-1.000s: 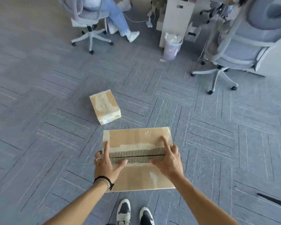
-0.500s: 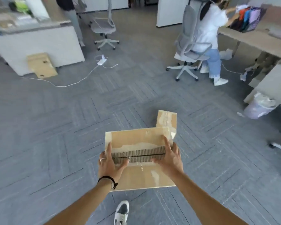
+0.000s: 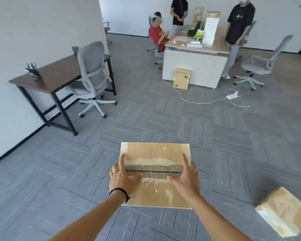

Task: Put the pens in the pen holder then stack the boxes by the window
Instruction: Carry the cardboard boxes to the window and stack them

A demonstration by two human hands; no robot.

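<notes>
Now you hold one flat brown cardboard box (image 3: 155,174) up over the grey carpet floor (image 3: 233,145). Your left hand (image 3: 122,178) and right hand (image 3: 185,178) grip its two sides, fingers spread on top, thumbs near the torn, ridged strip across the middle. A second, smaller taped box (image 3: 283,215) lies on the floor to your right. Dark pens stand in a holder (image 3: 32,70) on the brown surface (image 3: 59,73).

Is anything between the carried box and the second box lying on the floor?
Nothing visible. The carried box, gripped by the left hand and right hand, is separated from the second box at lower right only by bare carpet.
</notes>
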